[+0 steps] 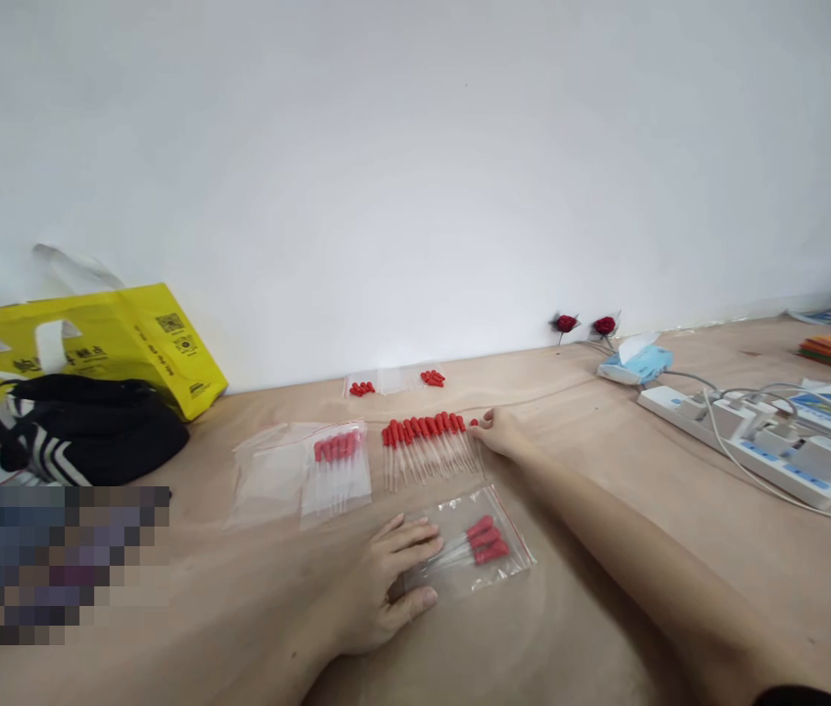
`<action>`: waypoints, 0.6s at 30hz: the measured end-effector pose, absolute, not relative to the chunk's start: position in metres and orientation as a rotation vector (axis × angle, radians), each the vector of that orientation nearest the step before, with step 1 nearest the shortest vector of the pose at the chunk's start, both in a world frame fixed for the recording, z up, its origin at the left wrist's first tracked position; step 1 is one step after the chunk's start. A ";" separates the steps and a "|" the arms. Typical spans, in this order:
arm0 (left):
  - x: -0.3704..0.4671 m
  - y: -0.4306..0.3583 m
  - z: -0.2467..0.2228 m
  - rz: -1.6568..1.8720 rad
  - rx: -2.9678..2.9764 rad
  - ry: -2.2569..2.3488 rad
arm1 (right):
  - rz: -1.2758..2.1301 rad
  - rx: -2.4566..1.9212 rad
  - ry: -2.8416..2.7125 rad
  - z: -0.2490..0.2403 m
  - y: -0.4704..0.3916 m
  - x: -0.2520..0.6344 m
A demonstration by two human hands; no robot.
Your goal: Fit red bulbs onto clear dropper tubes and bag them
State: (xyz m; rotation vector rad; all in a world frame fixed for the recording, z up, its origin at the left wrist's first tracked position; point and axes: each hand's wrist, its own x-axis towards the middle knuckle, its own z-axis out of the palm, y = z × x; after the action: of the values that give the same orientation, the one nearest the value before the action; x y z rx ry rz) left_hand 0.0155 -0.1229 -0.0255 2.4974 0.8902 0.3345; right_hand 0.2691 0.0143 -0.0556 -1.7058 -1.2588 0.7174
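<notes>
My left hand lies on the left end of a clear zip bag, its fingers stretched out over the plastic. Inside that bag are 3 glass droppers with red rubber bulbs, bulbs toward the right. Beyond it runs a row of red-bulbed droppers, side by side with tips toward me. At the right end of this row, my right hand pinches a dropper by its red bulb. A filled zip bag of several droppers lies left of the row, beside flat clear bags.
Small red bulbs lie on clear bags by the wall, with more red bulbs to their right. A yellow bag and black pouch stand left. A power strip, tissue pack and cables are right.
</notes>
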 end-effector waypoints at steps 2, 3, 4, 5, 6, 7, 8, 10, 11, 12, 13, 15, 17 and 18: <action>0.016 -0.123 -0.026 0.341 2.496 0.889 | 0.744 -1.732 -1.231 -0.054 0.024 0.265; 0.016 -0.123 -0.026 0.344 2.497 0.888 | 0.765 -1.736 -1.212 -0.054 0.026 0.265; 0.016 -0.123 -0.026 0.344 2.499 0.888 | 0.789 -1.732 -1.189 -0.054 0.027 0.265; 0.016 -0.123 -0.026 0.340 2.502 0.888 | 0.819 -1.722 -1.164 -0.055 0.026 0.266; 0.016 -0.123 -0.027 0.336 2.504 0.887 | 0.855 -1.703 -1.139 -0.055 0.024 0.269; 0.016 -0.122 -0.027 0.335 2.505 0.885 | 0.900 -1.678 -1.117 -0.056 0.020 0.272; 0.015 -0.122 -0.027 0.337 2.503 0.885 | 0.955 -1.644 -1.099 -0.056 0.014 0.277; 0.015 -0.122 -0.027 0.347 2.494 0.878 | 1.080 -1.550 -1.076 -0.055 -0.001 0.289; 0.015 -0.123 -0.028 0.355 2.491 0.874 | 1.142 -1.493 -1.071 -0.054 -0.010 0.296; 0.015 -0.123 -0.028 0.362 2.489 0.873 | 1.194 -1.430 -1.066 -0.053 -0.020 0.304; 0.015 -0.123 -0.027 0.364 2.488 0.874 | 1.234 -1.375 -1.057 -0.053 -0.029 0.312; 0.016 -0.123 -0.027 0.357 2.491 0.881 | 1.282 -1.294 -1.034 -0.053 -0.047 0.327; 0.016 -0.124 -0.025 0.337 2.493 0.892 | 1.255 -1.199 -0.971 -0.057 -0.061 0.337; 0.016 -0.124 -0.025 0.327 2.493 0.898 | 1.192 -1.147 -0.930 -0.060 -0.066 0.339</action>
State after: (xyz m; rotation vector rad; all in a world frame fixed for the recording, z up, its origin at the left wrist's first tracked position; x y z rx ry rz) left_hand 0.0162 -0.1236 -0.0248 2.4930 0.8976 0.3268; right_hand 0.3394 -0.0661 -0.0597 -1.1469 -0.9301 1.1922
